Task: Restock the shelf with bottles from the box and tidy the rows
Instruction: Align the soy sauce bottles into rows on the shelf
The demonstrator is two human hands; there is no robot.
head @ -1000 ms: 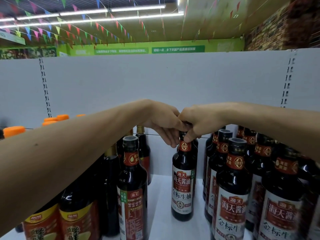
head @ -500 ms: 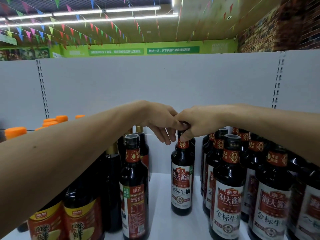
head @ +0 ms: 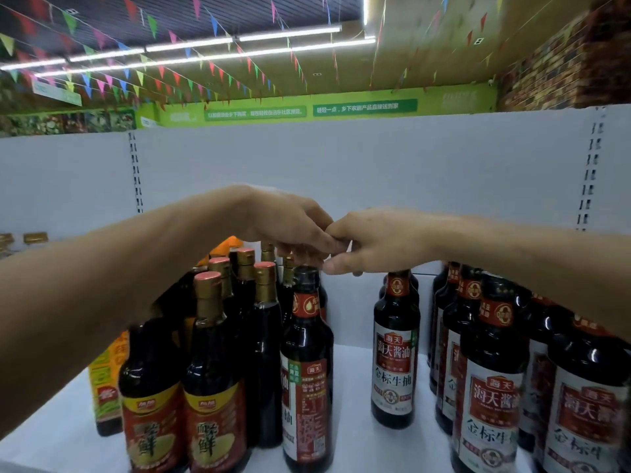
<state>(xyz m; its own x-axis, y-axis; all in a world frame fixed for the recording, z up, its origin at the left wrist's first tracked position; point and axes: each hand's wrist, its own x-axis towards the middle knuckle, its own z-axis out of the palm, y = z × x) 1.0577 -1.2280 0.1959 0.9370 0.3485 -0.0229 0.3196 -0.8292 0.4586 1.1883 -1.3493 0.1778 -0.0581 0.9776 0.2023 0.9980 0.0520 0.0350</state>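
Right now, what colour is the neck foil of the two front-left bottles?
Gold foil with a red cap top; the head view shows it.

Green banner [head: 364, 107] on the far wall: white characters 轻轻一点,乡下农副产品直接送到家.
Second banner [head: 256, 113] to its left: one white line, too blurred to read with certainty.
Lone bottle [head: 395, 356] mid-shelf: label 海天酱油, below it 金标生抽. Neck seal print too small to read.
Front right bottle [head: 491, 401]: 海天酱油, then 金标生, with the rest out of sight.
Far-right bottle [head: 584, 421]: 海天 and 金标, smeared.
Red-label bottle [head: 307, 373] front centre: small tag 海天, and 抽 at the label's left edge. Fine print unreadable.
Yellow-band bottle [head: 150, 418] and its twin bottle [head: 213, 418]: large 鲜 on each. The small brand tag looks like 加加.
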